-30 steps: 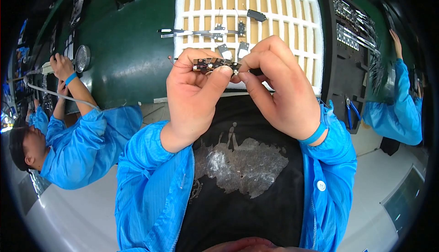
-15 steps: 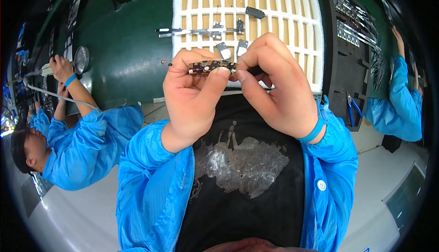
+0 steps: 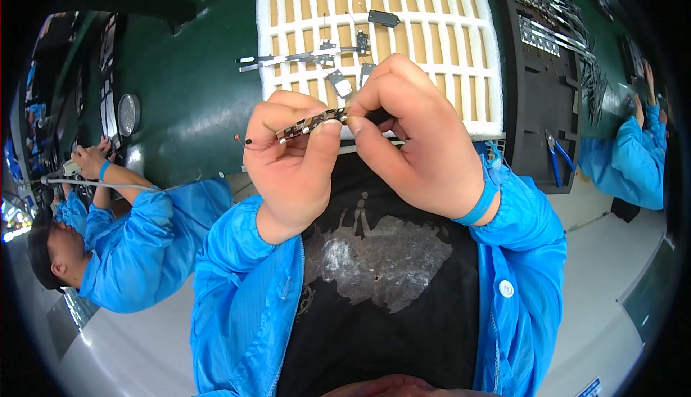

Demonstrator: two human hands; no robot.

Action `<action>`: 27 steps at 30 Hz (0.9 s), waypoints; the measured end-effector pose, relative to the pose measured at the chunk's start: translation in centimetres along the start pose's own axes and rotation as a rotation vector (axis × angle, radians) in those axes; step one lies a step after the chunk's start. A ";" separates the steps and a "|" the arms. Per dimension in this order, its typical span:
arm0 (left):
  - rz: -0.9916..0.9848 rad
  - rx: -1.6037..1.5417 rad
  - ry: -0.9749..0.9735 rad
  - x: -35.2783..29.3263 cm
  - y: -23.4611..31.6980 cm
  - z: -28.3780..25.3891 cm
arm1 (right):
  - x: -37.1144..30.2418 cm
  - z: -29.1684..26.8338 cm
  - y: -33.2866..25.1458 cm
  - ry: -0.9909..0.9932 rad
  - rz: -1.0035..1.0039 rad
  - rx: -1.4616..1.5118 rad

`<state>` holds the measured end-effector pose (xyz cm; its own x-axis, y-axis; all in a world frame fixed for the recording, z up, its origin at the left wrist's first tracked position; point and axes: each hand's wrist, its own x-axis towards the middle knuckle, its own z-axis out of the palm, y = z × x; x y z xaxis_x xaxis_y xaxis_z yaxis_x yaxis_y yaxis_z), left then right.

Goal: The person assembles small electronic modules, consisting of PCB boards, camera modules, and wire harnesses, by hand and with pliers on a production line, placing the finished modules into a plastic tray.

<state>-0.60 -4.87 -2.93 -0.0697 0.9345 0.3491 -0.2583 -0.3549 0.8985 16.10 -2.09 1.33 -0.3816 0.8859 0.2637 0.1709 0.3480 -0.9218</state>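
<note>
A small narrow circuit board (image 3: 311, 123) is held above the near edge of a white foam tray (image 3: 494, 98). My left hand (image 3: 288, 163) pinches the board between thumb and fingers. Thin red wires with a small dark bead (image 3: 249, 141) stick out past its left side. At the board's right end, the thumb and forefinger of my right hand (image 3: 417, 138) are pressed together; whatever lies between their tips is hidden. Just beyond my hands, on the tray, are a black-and-silver module (image 3: 339, 84), a black rectangular module (image 3: 384, 18) and grey flat cables (image 3: 281, 59).
A black tray (image 3: 529, 98) at the right holds metal strips (image 3: 540, 35) and blue-handled pliers (image 3: 556, 159). A round metal-rimmed disc (image 3: 129, 115) stands on the green table (image 3: 194, 87) at left. A co-worker in blue (image 3: 137, 246) is farther left; another's blue sleeve (image 3: 637, 170) shows at right.
Both hands and the board have shifted slightly left and toward me in the picture. The tray appears farther left and up. The board is more tilted, its right end higher.
</note>
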 end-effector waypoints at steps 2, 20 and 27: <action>0.023 0.037 0.009 -0.1 -0.1 0.0 | 0.0 0.1 0.2 0.010 -0.005 -0.021; -0.140 0.014 0.038 0.4 0.2 -0.5 | 0.2 -1.0 0.8 0.034 -0.130 -0.162; -0.257 -0.079 -0.008 1.6 1.0 -0.9 | 1.2 -2.5 0.3 -0.179 -0.111 -0.106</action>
<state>-1.82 -3.72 -1.66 0.0160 0.9933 0.1145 -0.3413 -0.1022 0.9344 17.94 -0.14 2.12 -0.5569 0.7752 0.2981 0.2100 0.4787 -0.8525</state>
